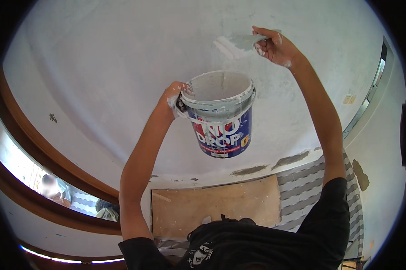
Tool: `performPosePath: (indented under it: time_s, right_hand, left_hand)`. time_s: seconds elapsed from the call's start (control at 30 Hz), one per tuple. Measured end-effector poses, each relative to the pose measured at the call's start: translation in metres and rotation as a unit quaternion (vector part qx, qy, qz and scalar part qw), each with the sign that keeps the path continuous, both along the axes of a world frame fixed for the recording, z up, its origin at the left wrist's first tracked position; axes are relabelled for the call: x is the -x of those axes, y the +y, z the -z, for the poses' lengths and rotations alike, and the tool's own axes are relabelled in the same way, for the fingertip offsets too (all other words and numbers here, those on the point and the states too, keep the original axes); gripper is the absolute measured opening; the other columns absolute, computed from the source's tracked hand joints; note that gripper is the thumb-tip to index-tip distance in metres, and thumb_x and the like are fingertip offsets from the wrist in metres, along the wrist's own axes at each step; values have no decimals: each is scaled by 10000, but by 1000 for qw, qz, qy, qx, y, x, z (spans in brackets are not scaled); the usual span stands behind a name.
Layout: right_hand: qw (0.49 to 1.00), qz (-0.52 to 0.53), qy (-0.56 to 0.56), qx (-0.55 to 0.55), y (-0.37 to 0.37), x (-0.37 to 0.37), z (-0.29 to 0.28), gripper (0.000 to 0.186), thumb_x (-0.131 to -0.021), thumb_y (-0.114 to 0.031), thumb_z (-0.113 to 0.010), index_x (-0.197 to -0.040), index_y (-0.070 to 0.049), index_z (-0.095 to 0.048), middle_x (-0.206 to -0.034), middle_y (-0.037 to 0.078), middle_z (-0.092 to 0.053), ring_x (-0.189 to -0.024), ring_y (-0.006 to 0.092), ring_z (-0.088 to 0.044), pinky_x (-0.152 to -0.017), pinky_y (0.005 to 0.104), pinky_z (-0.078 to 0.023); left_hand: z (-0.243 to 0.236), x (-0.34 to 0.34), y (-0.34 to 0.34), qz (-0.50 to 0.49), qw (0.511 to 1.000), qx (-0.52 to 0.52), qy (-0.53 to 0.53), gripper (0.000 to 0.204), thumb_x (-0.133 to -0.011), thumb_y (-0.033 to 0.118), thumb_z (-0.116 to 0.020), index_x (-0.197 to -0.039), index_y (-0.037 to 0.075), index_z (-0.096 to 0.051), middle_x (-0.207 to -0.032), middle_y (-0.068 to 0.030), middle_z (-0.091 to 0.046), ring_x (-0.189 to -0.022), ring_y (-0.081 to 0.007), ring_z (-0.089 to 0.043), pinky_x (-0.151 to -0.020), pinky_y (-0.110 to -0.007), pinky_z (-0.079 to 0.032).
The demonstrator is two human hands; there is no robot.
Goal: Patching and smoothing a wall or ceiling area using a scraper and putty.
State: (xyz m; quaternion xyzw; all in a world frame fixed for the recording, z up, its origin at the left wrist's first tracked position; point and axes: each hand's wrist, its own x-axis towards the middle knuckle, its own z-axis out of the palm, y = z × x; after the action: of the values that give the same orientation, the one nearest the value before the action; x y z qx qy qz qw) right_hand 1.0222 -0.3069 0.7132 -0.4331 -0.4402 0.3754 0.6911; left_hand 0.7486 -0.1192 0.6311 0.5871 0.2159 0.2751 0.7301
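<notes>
My left hand grips the side of a blue plastic paint bucket at its rim, with the thumb over the edge. Pale grey and white smears cover the bucket's rim and outside, and its wire handle hangs down across the front. The visible inner wall is whitish, while the bottom is hidden. Up and to the right, my right hand holds a wide putty knife, closed around its handle. White paste lies along the blade's edge, which is at the pale wall; whether it touches cannot be told.
Below the bucket, a brown board lies on the grey patterned floor. Rough grey patches mark the wall's foot. Brown wooden frames curve along the left, with a person beyond them. A switch plate is at right.
</notes>
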Motion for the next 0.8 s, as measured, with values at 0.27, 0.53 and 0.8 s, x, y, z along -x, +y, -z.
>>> performPosePath:
  time_s: [0.27, 0.53, 0.8]
  right_hand:
    - [984, 128, -115, -45, 37, -20, -56, 344, -856, -352, -700, -997, -47, -624, -781, 65, -649, -701, 117, -657, -695, 236, -564]
    - [796, 256, -543, -79, 48, -30, -86, 383, -890, -371, -645, -1156, -96, -627, -1029, 76, -669, -801, 164, -668, -762, 303, -556]
    - [730, 271, -622, -86, 42, 21, -129, 403, -873, -413, -661, -1013, -37, -691, -898, 75, -711, -780, 171, -647, -762, 328, -518]
  left_hand:
    - [30, -20, 53, 15, 997, -54, -46, 167, -817, 170, -551, -749, 35, -624, -723, -71, -622, -651, -193, -581, -597, -329, -490]
    - [46, -21, 52, 2, 998, -36, -60, 139, -816, 122, -557, -743, 11, -599, -726, -109, -632, -640, -210, -587, -597, -329, -487]
    - [47, -14, 58, -20, 999, -35, -24, 113, -799, 94, -564, -758, -1, -608, -719, -120, -634, -642, -213, -595, -599, -325, -488]
